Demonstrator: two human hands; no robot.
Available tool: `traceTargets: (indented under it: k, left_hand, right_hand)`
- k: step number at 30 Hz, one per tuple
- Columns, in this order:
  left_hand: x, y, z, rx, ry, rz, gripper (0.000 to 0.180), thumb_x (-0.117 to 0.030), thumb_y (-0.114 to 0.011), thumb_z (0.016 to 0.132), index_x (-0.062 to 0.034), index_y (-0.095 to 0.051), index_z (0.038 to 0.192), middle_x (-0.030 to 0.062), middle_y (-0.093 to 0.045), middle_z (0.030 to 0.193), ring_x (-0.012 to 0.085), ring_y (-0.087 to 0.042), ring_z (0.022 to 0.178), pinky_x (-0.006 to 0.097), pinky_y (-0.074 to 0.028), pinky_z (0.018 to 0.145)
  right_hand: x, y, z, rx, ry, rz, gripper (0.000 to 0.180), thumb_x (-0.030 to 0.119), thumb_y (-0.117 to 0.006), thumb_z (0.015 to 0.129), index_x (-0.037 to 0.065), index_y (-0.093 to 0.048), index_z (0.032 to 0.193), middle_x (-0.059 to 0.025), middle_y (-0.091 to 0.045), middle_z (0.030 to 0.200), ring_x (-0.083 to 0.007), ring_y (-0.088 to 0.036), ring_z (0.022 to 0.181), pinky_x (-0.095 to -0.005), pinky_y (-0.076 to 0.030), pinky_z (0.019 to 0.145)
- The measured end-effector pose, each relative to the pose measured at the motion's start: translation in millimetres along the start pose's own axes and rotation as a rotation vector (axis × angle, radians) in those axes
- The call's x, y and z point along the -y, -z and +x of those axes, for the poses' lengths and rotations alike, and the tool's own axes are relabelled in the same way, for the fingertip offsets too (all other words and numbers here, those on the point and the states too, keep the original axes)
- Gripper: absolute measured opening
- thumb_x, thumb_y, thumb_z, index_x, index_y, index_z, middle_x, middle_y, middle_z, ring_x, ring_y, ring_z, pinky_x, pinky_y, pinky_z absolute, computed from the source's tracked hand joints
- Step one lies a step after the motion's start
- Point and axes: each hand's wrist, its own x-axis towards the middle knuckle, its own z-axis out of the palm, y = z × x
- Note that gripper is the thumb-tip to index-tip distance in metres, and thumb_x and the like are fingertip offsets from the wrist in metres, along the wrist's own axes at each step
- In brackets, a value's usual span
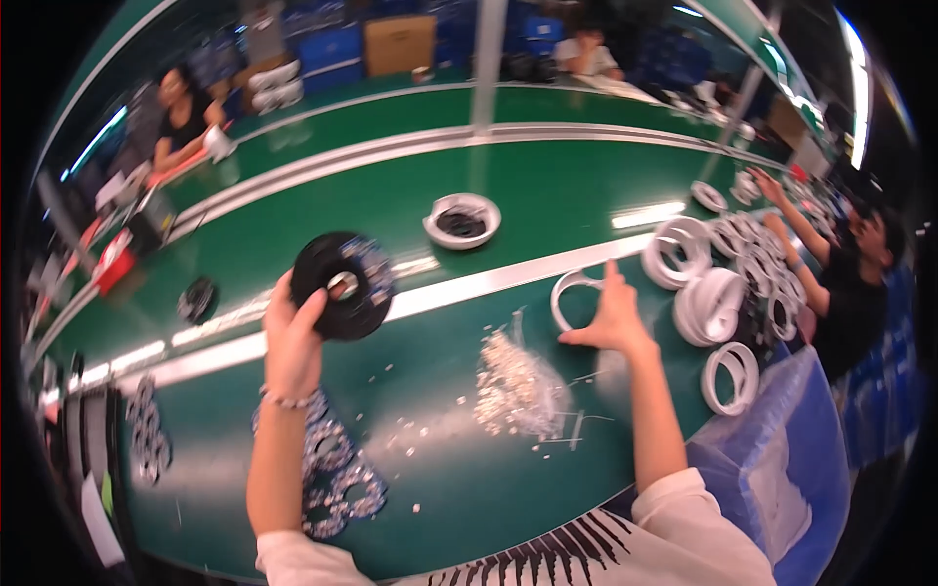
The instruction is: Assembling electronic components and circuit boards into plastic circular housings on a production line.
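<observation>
My left hand (291, 337) is raised above the green table and grips a black ring-shaped coil (342, 284) with shiny bits on its face. My right hand (614, 314) reaches forward, fingers touching a white plastic ring (567, 295) lying on the table by the pale strip. Between my hands lies a clear bag of small white parts (515, 386), with loose bits scattered around it. Under my left forearm sits a heap of dark rings (337, 469) with shiny pieces.
Several white rings (711, 303) are piled at the right, beside a blue plastic bag (782, 469). A white ring holder (461, 220) and a black coil (197, 298) sit on the conveyor. A person at the right reaches onto the table; other people sit beyond.
</observation>
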Motion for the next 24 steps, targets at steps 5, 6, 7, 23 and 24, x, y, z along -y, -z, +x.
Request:
traceTargets:
  k: [5,6,7,23,24]
  left_hand:
    - [8.7,1.0,-13.7,-0.024,-0.001,-0.077,0.040,0.006,-0.048,0.077,0.0011,-0.034,0.114,0.0115,-0.048,0.109,0.0172,-0.049,0.100,0.030,-0.042,0.085]
    - [8.1,-1.5,-17.9,-0.010,-0.002,-0.091,0.040,0.005,-0.048,0.077,0.0010,-0.033,0.114,0.0116,-0.048,0.109,0.0170,-0.049,0.100,0.030,-0.042,0.085]
    - [10.3,-6.6,-20.8,-0.010,-0.001,-0.087,0.041,0.005,-0.048,0.078,0.0009,-0.032,0.115,0.0112,-0.048,0.108,0.0168,-0.049,0.099,0.030,-0.042,0.085]
    - [25.7,-1.4,-15.4,0.137,0.536,-0.629,0.055,-0.048,-0.034,0.083,-0.0055,-0.043,0.116,0.0115,-0.049,0.110,0.0235,-0.048,0.101,0.040,-0.039,0.088]
    - [21.6,-0.2,-16.3,0.134,0.517,-0.617,0.051,-0.045,-0.035,0.084,-0.0063,-0.044,0.116,0.0114,-0.050,0.110,0.0233,-0.049,0.100,0.039,-0.040,0.087]
  right_hand:
    - [101.0,10.1,0.4,-0.067,0.412,1.143,0.122,0.025,-0.084,0.040,0.000,-0.005,0.130,-0.0218,-0.030,0.123,-0.0294,-0.034,0.114,-0.0356,-0.032,0.092]
    - [131.2,13.6,-7.3,0.015,0.442,1.307,0.122,0.022,-0.084,0.040,-0.001,-0.004,0.130,-0.0208,-0.028,0.124,-0.0283,-0.034,0.114,-0.0365,-0.030,0.093]
    - [149.9,8.0,-9.2,0.005,0.553,1.236,0.123,0.025,-0.084,0.040,-0.001,-0.004,0.130,-0.0208,-0.028,0.124,-0.0287,-0.034,0.114,-0.0355,-0.028,0.095]
    - [195.3,-19.2,-29.6,-0.034,0.786,0.789,0.122,0.036,-0.082,0.042,-0.001,-0.006,0.130,-0.0198,-0.027,0.123,-0.0310,-0.032,0.115,-0.0388,-0.028,0.096]
    - [196.6,-21.4,-29.1,0.024,0.773,0.812,0.122,0.033,-0.082,0.042,-0.001,-0.006,0.130,-0.0204,-0.024,0.125,-0.0300,-0.030,0.117,-0.0389,-0.027,0.097]
